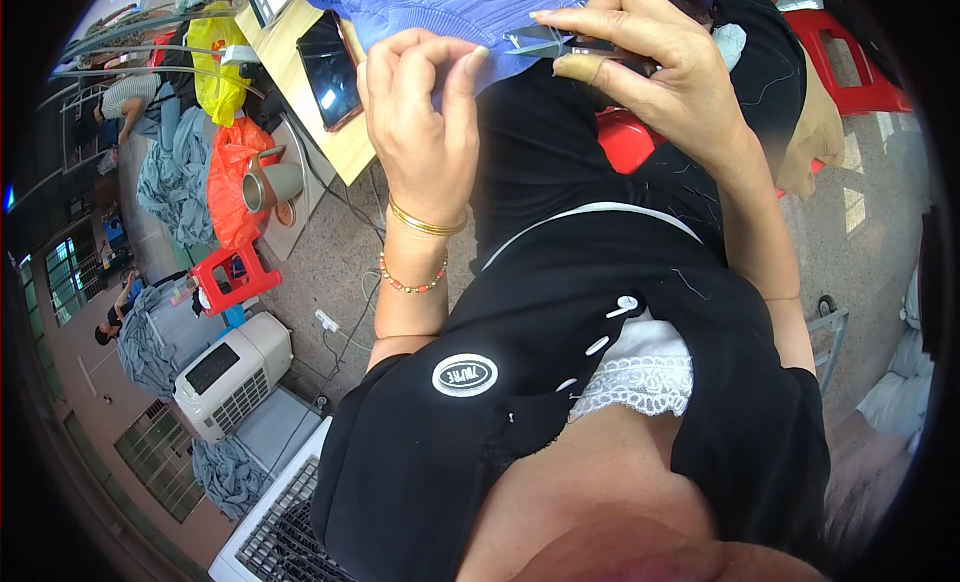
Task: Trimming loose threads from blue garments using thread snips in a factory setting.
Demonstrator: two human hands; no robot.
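Note:
A blue-violet ribbed knit cloth (450, 14) lies at the top of the view, its lower edge over my black-trousered lap. My left hand (420, 122) is closed at the cloth's edge, thumb and fingers pinching it; part of the grip is hidden behind the fingers. Small dark thread snips (540, 44) sit in my right hand (665, 57), blades pointing left toward the cloth and the left thumb. A tan wrap (577, 70) covers the right thumb's tip. Fine pale thread ends show around the blades.
A wooden tabletop (360, 157) at the upper left bears a dark phone (328, 72). Beyond it are a yellow bag (218, 67), an orange-red bag (235, 167), a metal mug (270, 185) and a red stool (235, 275). Another red stool (840, 67) stands right. Other people appear far left.

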